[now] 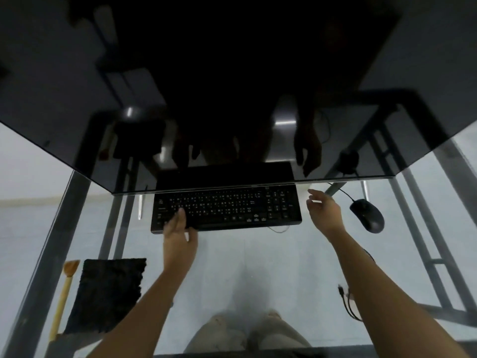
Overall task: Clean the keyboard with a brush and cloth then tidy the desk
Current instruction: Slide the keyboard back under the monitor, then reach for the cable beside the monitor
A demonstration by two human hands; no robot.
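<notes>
A black keyboard [232, 206] with white letters lies on the glass desk [258, 267], its far edge under the monitor. My left hand [179, 229] holds its front left edge, fingers over the keys and thumb at the front rim. Just right of the keyboard, my right hand [324, 211] hovers with fingers loosely spread, holding nothing. A dark cloth [108, 293] lies flat at the near left. Beside it on the left lies a brush [64, 293] with a pale wooden handle and brown bristles pointing away from me.
A large dark monitor [232, 86] overhangs the back of the desk. A black wired mouse [367, 215] sits to the right of my right hand. Loose cables [347, 303] lie by my right forearm. Metal desk legs show through the glass.
</notes>
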